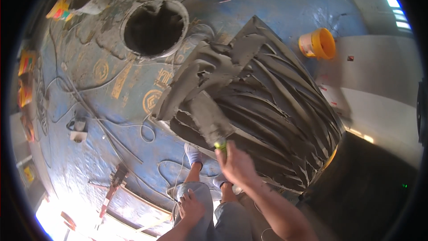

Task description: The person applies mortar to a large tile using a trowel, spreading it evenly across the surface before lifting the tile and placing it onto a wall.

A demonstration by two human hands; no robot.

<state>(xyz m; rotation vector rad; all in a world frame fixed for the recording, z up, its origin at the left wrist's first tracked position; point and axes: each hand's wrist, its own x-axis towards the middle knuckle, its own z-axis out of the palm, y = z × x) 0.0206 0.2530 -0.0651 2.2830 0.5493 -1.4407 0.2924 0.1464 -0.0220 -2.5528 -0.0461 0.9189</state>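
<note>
Clearly, our right hand (238, 166) is clasped round the trowel (207, 115), whose blade runs far-left from the grip over the mortar (278, 120); our left hand (191, 206), fingers apart, rests on our knee (204, 193).

The right grip (238, 164) holds a flat, green-handled trowel (211, 118) over wet grey paste (276, 120); the left grip (190, 206) touches blue-grey trousers (232, 220).

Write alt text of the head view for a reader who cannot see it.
The person's right hand holds a trowel over a ridged layer of grey paste, while the left hand rests on the left knee. Beyond the paste are a grey bucket and a smaller yellow bucket.
</note>
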